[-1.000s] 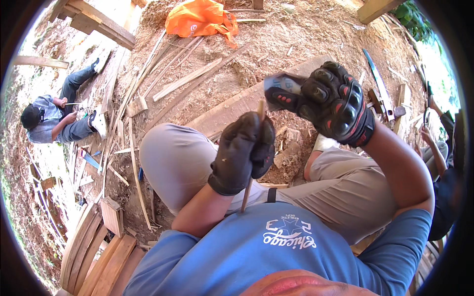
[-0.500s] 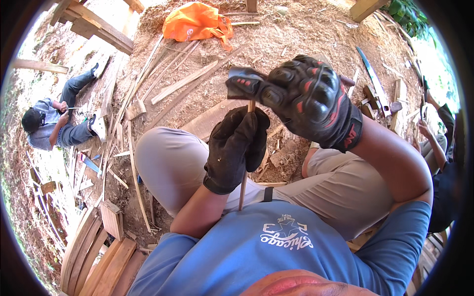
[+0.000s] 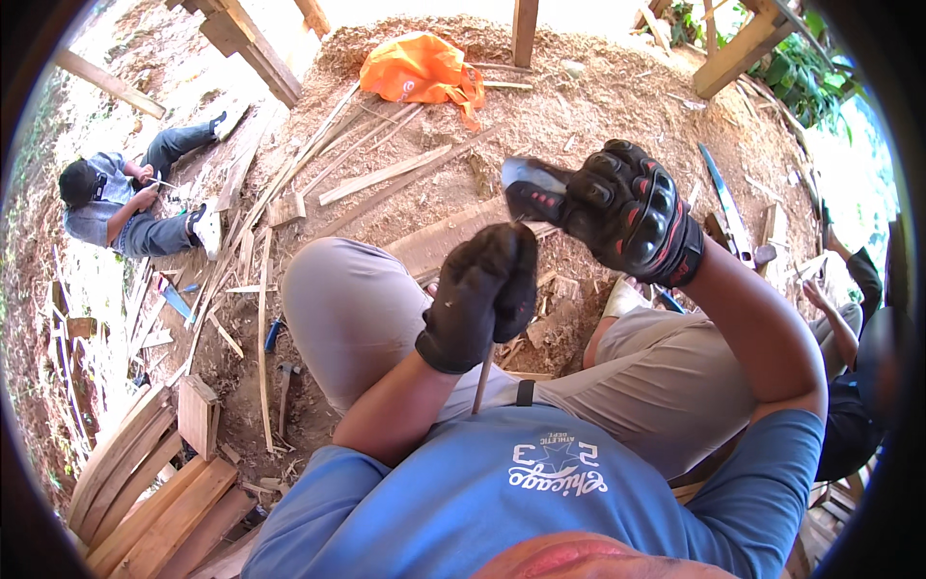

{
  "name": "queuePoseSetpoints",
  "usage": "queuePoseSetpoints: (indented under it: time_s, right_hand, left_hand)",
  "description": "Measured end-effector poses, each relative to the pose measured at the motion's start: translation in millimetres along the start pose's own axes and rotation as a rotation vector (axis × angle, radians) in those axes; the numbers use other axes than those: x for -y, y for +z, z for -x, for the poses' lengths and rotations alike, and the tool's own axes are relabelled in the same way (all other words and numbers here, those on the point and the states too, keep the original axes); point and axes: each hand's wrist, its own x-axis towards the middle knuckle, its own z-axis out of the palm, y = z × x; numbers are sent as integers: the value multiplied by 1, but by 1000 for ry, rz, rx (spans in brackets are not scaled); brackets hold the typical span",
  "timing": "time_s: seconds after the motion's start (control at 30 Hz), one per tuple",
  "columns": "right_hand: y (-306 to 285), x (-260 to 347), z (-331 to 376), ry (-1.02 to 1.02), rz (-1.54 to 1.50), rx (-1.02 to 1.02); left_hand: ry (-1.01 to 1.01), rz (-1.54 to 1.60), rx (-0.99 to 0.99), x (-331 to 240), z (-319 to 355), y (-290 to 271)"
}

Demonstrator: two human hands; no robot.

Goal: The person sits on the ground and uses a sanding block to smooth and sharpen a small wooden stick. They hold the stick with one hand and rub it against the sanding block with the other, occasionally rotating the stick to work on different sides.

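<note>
My left hand (image 3: 479, 301), in a black work glove, is wrapped round a thin wooden stick (image 3: 483, 382). The stick's lower end points at my blue shirt, and its top barely shows above the glove. Up and to the right is my right hand (image 3: 617, 214), in a black armoured glove with red marks, its fingers curled. A dark flat piece with a bluish sheen (image 3: 536, 175) shows at its fingertips, close above the stick's top; its kind cannot be made out.
Boards and thin strips (image 3: 386, 174) lie on shavings-covered ground beyond my knees, near an orange bag (image 3: 422, 69). A handsaw (image 3: 725, 200) lies right. A person (image 3: 135, 201) sits left, holding a thin stick; another person (image 3: 839, 318) is at right. Planks (image 3: 183, 511) stand lower left.
My right hand has moved up and right, off the stick's upper end, turning the flat piece so it shines. My left hand still grips the stick. The whole view has shifted slightly.
</note>
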Motion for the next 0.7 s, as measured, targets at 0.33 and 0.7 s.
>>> queuePoseSetpoints:
  time_s: [0.33, 0.7]
  right_hand:
    - [-13, -52, 27, 85, 362, -300]
    - [-111, 20, -45, 188, 94, -558]
  left_hand:
    - [235, 9, -256, -32, 27, -4]
    - [397, -111, -312, -35, 72, 6]
